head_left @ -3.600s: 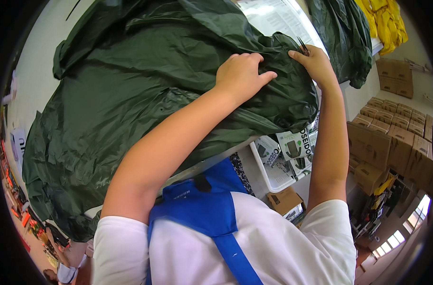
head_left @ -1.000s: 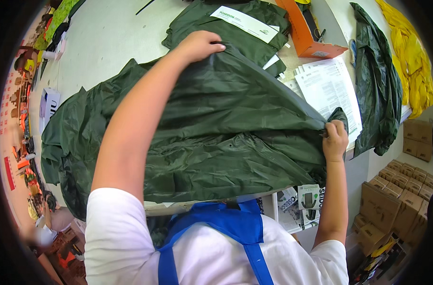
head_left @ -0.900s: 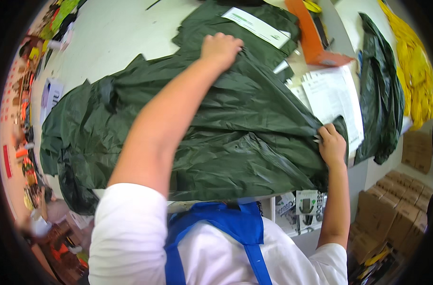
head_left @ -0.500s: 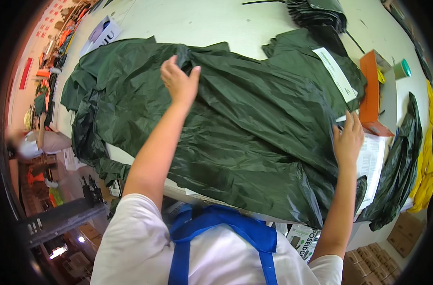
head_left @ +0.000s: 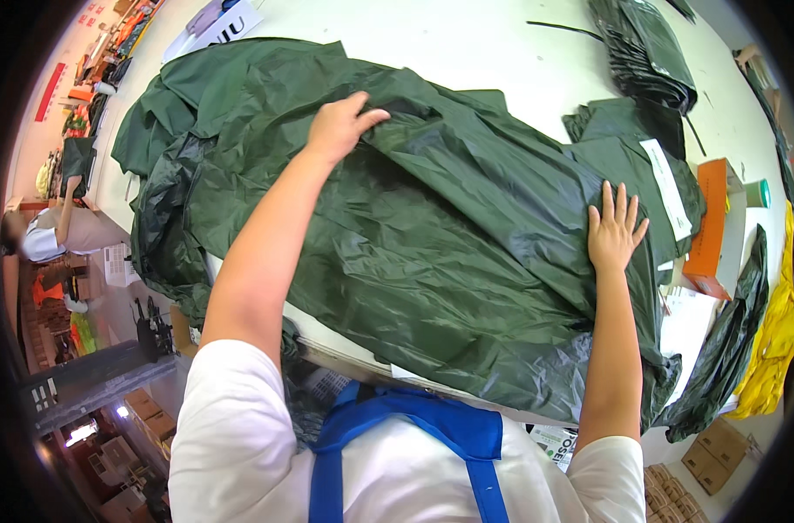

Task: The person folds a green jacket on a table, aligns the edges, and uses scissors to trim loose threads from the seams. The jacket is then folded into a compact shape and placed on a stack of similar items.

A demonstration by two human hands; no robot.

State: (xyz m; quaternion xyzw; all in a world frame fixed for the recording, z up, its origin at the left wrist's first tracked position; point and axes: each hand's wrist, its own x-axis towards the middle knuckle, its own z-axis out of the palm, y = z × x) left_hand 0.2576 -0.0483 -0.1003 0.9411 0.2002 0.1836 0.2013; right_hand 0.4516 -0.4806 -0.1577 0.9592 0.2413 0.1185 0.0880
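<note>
A large dark green garment [head_left: 414, 235] of thin, shiny waterproof cloth lies spread and wrinkled over the white table. My left hand [head_left: 340, 126] rests on its upper middle part, thumb held apart from the fingers, beside a raised fold. My right hand [head_left: 615, 231] presses flat on the cloth toward the right end, its fingers spread. Beyond that hand, a white paper strip [head_left: 666, 189] lies on the green material. The near edge of the cloth hangs over the table's front edge.
An orange-sided box [head_left: 709, 228] and a green-rimmed roll [head_left: 757, 193] stand at the right. Folded dark green pieces [head_left: 645, 57] are stacked at the far right. A white box [head_left: 214, 30] sits far left. Yellow cloth [head_left: 770, 322] hangs at the right edge. Another person [head_left: 53, 234] works at left.
My right hand has moved left from the garment's right edge and now lies flat on it. My left hand has turned, its fingers pointing more to the right. The whole view has shifted.
</note>
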